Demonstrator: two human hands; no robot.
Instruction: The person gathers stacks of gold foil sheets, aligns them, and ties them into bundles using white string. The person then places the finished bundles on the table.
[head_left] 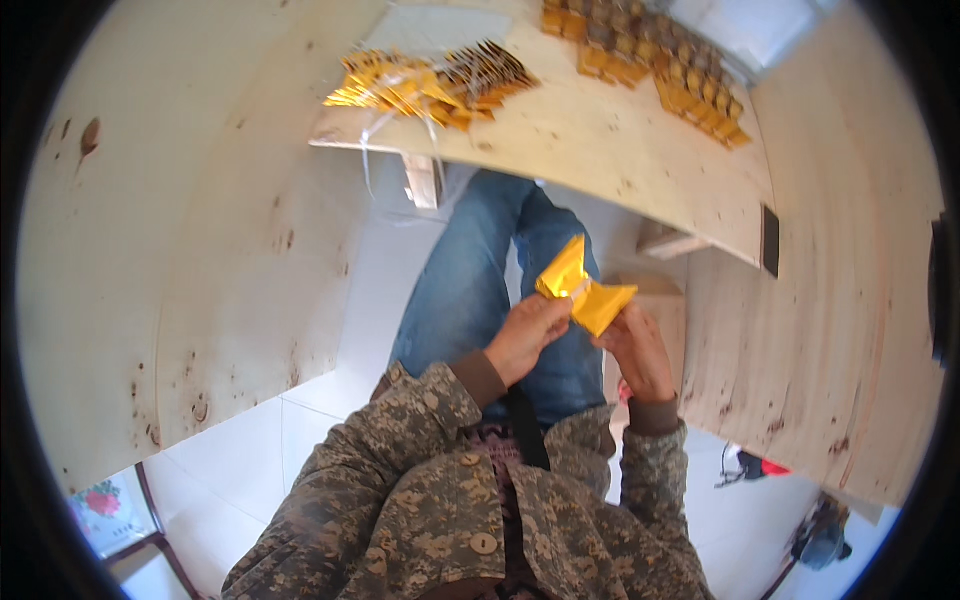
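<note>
A shiny gold foil packet (603, 304), drawn in at the middle like a bow, is held above my lap between both hands. My left hand (530, 335) pinches it near the gathered middle, where a pale band shows. On the other side, my right hand (638, 347) has its fingers at the lower right corner of the foil. The fingertips of the right hand are partly hidden behind the packet. Beyond my knees, a heap of similar gold foil pieces (395, 85) lies on the wooden table (600, 160), with thin white ribbons hanging over its edge.
Rows of brown and gold wrapped pieces (700, 85) stand at the table's far right. Tall wooden panels rise at left (200, 230) and right (810, 330). The table's front edge runs just past my knees. A framed flower picture (110, 510) is at the lower left.
</note>
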